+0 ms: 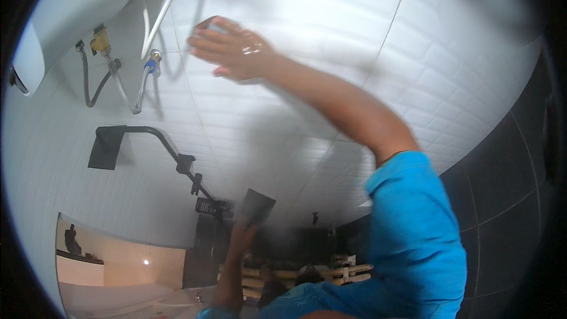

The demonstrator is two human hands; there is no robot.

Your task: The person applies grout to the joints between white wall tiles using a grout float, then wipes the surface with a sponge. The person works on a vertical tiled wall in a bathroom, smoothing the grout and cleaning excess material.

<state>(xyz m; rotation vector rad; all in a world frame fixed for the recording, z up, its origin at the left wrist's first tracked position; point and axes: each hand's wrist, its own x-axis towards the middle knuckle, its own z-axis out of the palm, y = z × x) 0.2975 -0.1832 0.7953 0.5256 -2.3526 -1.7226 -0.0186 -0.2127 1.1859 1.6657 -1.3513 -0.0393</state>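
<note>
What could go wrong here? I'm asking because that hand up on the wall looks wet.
The right hand presses a pale pad on the glossy white tiles; being wet, it might slip. It works close to the hoses under the water heater, so a wide sweep could knock those fittings. The left hand holds a dark flat thing, leaving nothing free for support.

Right hand on tiled wall, right of water heater.

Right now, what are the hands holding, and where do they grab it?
The right hand presses a small pale thing, maybe a sponge, flat under its fingers against the white tiled wall. The left hand grips a dark flat square by its lower edge.
</note>
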